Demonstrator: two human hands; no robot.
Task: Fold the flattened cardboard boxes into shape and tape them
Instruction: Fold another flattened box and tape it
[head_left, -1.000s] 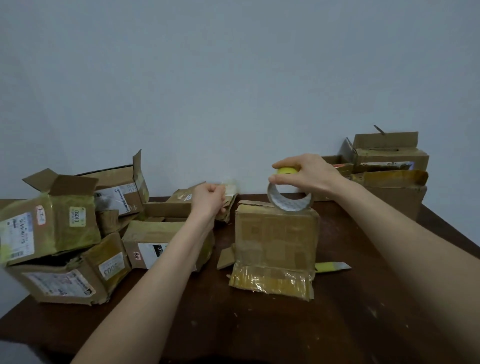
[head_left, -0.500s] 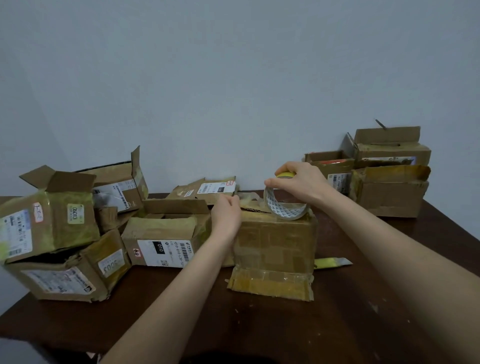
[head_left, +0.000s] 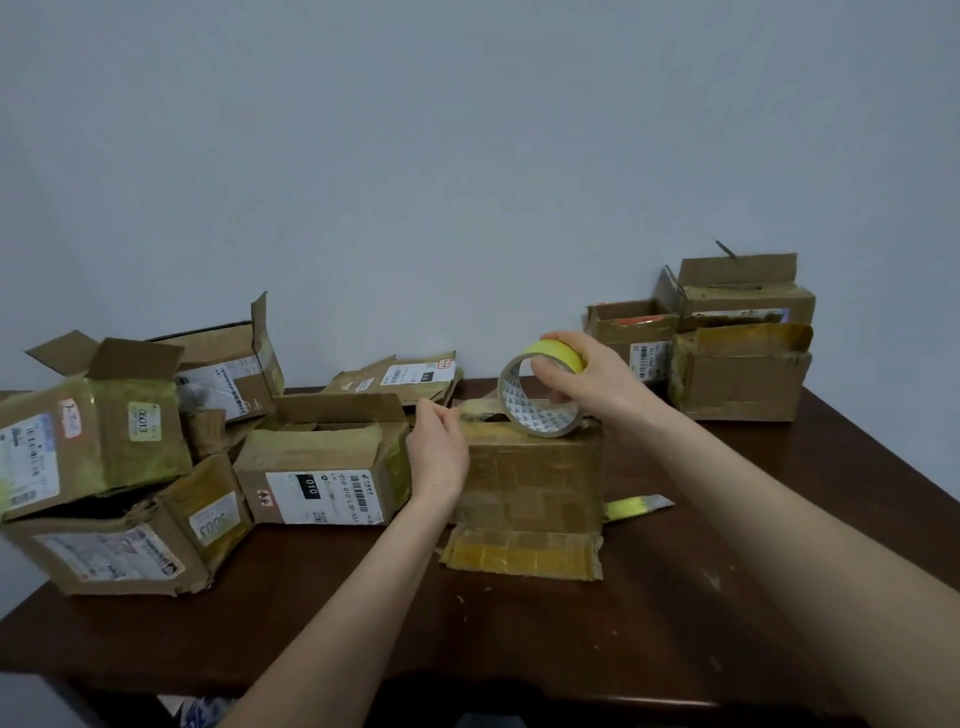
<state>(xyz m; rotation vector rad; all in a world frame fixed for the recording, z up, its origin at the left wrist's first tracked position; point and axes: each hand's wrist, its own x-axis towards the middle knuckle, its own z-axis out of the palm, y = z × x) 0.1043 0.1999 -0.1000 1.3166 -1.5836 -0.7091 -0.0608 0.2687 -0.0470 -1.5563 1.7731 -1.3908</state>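
Cardboard box (head_left: 530, 483); right hand (head_left: 589, 382) grips round tape roll (head_left: 523, 409), left hand (head_left: 439, 452) pinches strip (head_left: 480, 409).

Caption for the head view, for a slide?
Right hand holds a yellow tape roll atop a brown cardboard box; left hand pinches the pulled tape strip.

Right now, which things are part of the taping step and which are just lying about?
In use: tape roll gripped by the right hand; tape strip pinched by the left hand; middle box being taped.
Lying about: left box pile; 010-labelled box; flattened boxes at the back; right box stack; yellow-and-grey object beside the middle box.
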